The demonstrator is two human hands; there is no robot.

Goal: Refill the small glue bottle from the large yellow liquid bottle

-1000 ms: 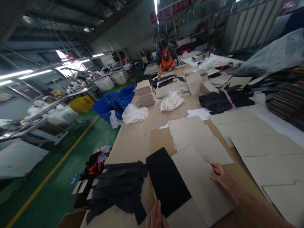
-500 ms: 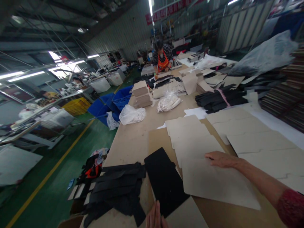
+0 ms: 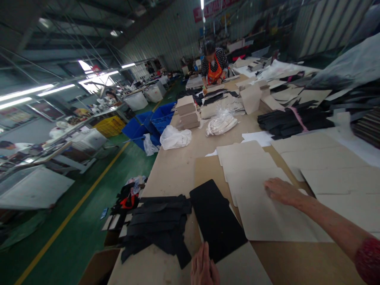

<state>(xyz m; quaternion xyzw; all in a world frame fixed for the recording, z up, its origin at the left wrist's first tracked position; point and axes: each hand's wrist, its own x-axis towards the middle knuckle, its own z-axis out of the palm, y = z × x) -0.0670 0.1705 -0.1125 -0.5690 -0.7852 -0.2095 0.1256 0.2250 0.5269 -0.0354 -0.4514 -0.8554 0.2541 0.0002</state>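
Note:
My left hand (image 3: 204,265) is at the bottom of the view, its fingers together and closed on the near left edge of a flat black panel (image 3: 218,221). The panel lies on top of pale board. Over the beige board sheets (image 3: 264,215) at the right, my right hand (image 3: 280,192) rests with bent fingers on the nearest one; its fingertips are a little blurred. These sheets overlap in a stepped row running away from me. To the left of the black panel lies a loose pile of black strips (image 3: 157,225).
More beige sheets (image 3: 341,170) overlap at the right. A tied black bundle (image 3: 293,120), plastic bags (image 3: 175,137) and stacked beige pieces (image 3: 190,114) stand farther along the table. A person in an orange apron (image 3: 214,69) works at the far end. Blue bins (image 3: 142,128) stand beside the table.
The nearest beige sheet has turned and slid away from me, now lying more in line with the row, with my right hand on it. My left hand stays at the black panel. The view has shifted left.

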